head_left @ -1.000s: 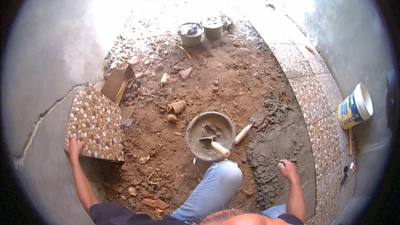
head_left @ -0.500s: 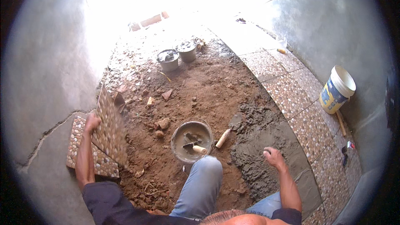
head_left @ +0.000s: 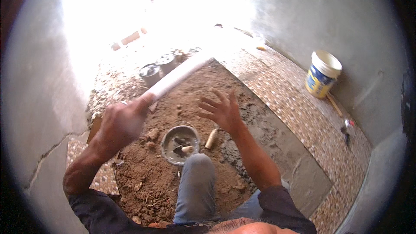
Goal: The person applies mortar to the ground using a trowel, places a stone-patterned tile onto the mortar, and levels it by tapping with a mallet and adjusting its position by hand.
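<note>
My left hand (head_left: 123, 119) grips a pebble-faced tile (head_left: 180, 76) by one edge, raised over the dirt. The tile shows almost edge-on, pale and blurred by motion. My right hand (head_left: 221, 110) is open with fingers spread, to the right of the tile and apparently apart from it. Below my hands, a round bowl (head_left: 164, 147) of grey mix holds a trowel with a wooden handle (head_left: 187, 149). Beside the bowl lies another wooden-handled tool (head_left: 211, 138). Wet grey mortar (head_left: 294, 149) spreads over the ground at the right, partly hidden by my right forearm.
Laid pebble tiles (head_left: 286, 99) run along the right wall. On them stand a white, blue and yellow bucket (head_left: 319, 80) and a wooden-handled tool (head_left: 334, 104). Another pebble tile (head_left: 104, 177) rests at the left wall. Small grey buckets (head_left: 149, 77) stand farther back on the dirt.
My left hand has lifted the tile from the left wall and swung it toward the middle. My right hand has risen from over the mortar and spread its fingers. The view has shifted.
</note>
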Motion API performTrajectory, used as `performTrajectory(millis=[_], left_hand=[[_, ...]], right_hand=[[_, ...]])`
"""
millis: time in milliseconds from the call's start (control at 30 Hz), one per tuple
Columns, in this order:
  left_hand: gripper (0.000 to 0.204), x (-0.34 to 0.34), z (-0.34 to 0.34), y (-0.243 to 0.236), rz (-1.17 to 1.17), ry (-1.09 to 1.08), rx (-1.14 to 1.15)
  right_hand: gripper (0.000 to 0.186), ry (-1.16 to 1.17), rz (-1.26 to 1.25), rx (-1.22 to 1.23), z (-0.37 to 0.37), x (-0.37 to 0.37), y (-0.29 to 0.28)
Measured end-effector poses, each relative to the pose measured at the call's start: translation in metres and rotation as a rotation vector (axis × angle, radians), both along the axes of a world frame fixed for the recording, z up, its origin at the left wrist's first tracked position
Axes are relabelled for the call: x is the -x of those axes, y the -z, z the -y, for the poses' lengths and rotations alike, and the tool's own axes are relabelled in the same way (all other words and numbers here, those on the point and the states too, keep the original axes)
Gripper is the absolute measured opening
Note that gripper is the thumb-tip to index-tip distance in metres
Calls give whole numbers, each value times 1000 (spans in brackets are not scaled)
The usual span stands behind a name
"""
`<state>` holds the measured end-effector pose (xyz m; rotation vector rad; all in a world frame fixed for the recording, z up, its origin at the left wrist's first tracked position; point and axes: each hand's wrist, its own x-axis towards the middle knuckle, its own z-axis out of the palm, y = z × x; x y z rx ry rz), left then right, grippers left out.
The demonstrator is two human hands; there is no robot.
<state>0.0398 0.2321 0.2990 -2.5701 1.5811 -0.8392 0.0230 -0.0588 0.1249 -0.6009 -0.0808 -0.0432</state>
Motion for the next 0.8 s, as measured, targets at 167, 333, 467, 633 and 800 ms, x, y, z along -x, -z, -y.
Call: performTrajectory(millis=[167,333,467,633,800], left_hand=[[34,49,82,48,195,568,-220],[41,120,193,94,-10,838,-163],[45,151,250,135,-44,978,-150],[52,189,300,165,-61,1046,-220],[56,198,324,180,-77,1117,-237]], right_hand=[[83,811,260,1047,38,47,46],[83,685,-268,182,121,241,86],[83,903,-440,182,133,346,126],[83,1064,-570,195,131,431,149],[83,1124,-675,209,111,459,174]])
